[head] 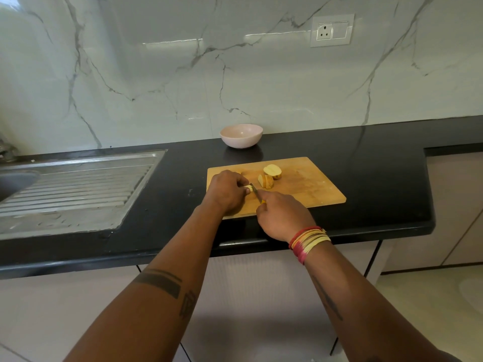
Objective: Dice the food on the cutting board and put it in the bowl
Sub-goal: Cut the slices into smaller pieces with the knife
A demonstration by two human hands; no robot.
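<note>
Item: cutting board (308,184) on black desk (366,158). L hand (226,190) pinches small food piece (249,188); R hand (281,214) grips knife (257,194), blade at that piece. Cut pieces (269,176) mid-board; bowl (241,135) behind, empty. Risk: blade v. close to L fingertips, slip likely nicks them; piece may roll.

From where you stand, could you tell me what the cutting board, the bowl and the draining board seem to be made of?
The cutting board looks like wood or bamboo: matte, warm tan, with faint scuffs. The bowl seems glazed ceramic, possibly melamine: pale pink, smooth, with a soft sheen. The draining board looks like stainless steel: grey, ribbed, dully reflective.
</note>
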